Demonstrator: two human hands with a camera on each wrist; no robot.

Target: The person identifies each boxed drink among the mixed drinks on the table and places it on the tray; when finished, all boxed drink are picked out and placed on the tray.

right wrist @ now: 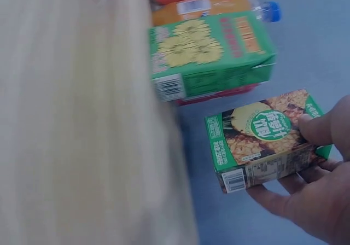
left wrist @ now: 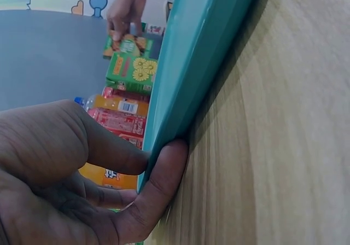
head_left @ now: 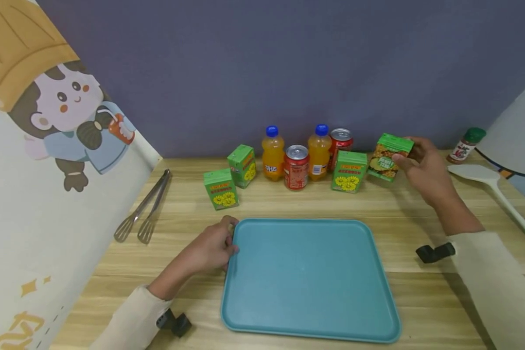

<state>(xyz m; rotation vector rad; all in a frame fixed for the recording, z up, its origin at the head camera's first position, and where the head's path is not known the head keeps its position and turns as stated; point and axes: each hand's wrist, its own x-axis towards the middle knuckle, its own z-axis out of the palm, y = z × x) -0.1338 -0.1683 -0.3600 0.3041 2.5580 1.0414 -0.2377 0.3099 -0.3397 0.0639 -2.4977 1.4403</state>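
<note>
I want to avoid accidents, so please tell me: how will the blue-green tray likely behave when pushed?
The blue-green tray is probably stiff, its rim looking unbent where the left hand pinches it. Being broad and low, it seems unlikely to tip or roll.

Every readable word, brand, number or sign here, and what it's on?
"菠萝汁饮料": green-and-brown cardboard drink carton in the right hand.
"芬达": left-hand orange plastic bottle with blue cap.
"Coca-Cola": red metal can, probable; small and sideways.
Too small or blurred: lettering on the green flower-print cardboard cartons, the green-lidded jar's label, barcode digits.
Cut off: yellow lettering on the white wall.
</note>
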